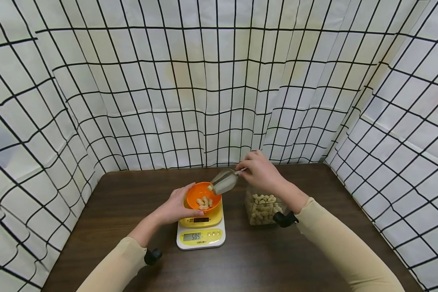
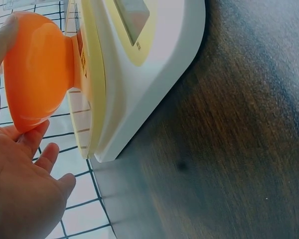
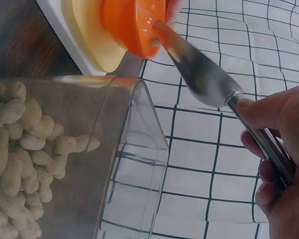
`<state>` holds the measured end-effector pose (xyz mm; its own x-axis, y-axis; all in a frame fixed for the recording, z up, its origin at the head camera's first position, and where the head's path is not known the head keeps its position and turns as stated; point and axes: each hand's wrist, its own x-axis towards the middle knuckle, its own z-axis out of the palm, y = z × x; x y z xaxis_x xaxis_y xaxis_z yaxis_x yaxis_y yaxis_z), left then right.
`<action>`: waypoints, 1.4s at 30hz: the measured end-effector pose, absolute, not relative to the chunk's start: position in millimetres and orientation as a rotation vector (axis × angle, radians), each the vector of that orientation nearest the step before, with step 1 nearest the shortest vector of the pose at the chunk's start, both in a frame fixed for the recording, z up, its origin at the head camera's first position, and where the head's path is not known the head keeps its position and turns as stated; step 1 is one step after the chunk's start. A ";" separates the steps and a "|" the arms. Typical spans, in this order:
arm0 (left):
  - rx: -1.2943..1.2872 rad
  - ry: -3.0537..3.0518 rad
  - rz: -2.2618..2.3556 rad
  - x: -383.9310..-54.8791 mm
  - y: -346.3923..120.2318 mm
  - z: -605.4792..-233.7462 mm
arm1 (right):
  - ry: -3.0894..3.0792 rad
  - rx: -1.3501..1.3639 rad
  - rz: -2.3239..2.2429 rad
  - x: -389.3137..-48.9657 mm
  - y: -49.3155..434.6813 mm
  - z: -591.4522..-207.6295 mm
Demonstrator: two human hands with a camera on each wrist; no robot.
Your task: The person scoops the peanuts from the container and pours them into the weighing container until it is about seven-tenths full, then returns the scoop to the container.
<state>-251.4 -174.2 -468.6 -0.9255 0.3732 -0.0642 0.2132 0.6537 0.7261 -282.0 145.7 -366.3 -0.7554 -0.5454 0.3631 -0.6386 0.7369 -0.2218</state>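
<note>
My left hand [image 1: 175,207] holds an orange bowl [image 1: 195,194] by its side, thumb at the near rim and fingers at the far side. The bowl stands on the yellow top of a white and yellow kitchen scale [image 1: 201,244], and several peanuts [image 1: 205,201] lie inside it. In my right hand [image 1: 261,171] is a metal scoop [image 3: 202,74], gripped by its handle. Its mouth tilts down at the bowl's right rim, with a peanut [image 1: 210,187] at the lip. The scale's display [image 1: 192,237] shows lit digits resembling 505.
Right of the scale, below my right forearm, stands a clear container [image 3: 139,149] with many unshelled peanuts [image 3: 32,149]. A dark wooden table [image 1: 241,263] carries everything. White curtains with a black grid [image 1: 211,101] enclose its back and sides.
</note>
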 end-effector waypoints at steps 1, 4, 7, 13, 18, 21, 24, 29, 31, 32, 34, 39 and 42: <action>0.483 2.666 1.129 -251.5 -174.2 -468.5 | -2.678 0.919 0.502 -281.8 147.3 -366.7; 0.493 2.669 1.118 -251.2 -174.4 -467.8 | -2.720 0.884 0.572 -281.7 152.7 -368.0; 0.495 2.670 1.108 -249.7 -174.6 -465.7 | -2.746 0.863 0.681 -281.2 161.0 -368.1; 0.529 2.685 1.156 -246.9 -167.0 -453.0 | -2.734 0.815 0.863 -278.3 195.0 -361.8; 0.643 2.703 1.197 -245.0 -147.7 -436.4 | -2.727 0.729 0.858 -269.0 235.9 -349.3; 0.694 2.693 1.196 -243.4 -131.9 -426.7 | -2.734 0.672 0.815 -262.4 260.2 -343.8; 0.746 2.673 1.179 -242.6 -113.9 -419.5 | -2.751 0.636 0.770 -257.1 278.9 -341.0; 0.823 2.646 1.140 -243.6 -81.9 -416.1 | -2.794 0.654 0.696 -252.2 292.7 -344.5; 0.828 2.628 1.132 -244.5 -68.7 -418.0 | -2.808 0.673 0.654 -252.5 292.5 -349.5; 0.826 2.616 1.132 -244.6 -62.0 -419.6 | -2.816 0.683 0.629 -252.8 291.1 -352.3; 0.812 2.591 1.130 -245.4 -48.5 -423.7 | -2.833 0.694 0.588 -254.9 288.3 -359.6; 0.781 2.542 1.149 -247.8 -19.2 -434.5 | -2.913 0.721 0.501 -262.1 278.3 -376.9; 0.748 2.528 1.178 -251.0 -7.7 -439.6 | -2.975 0.709 0.469 -264.2 274.8 -380.4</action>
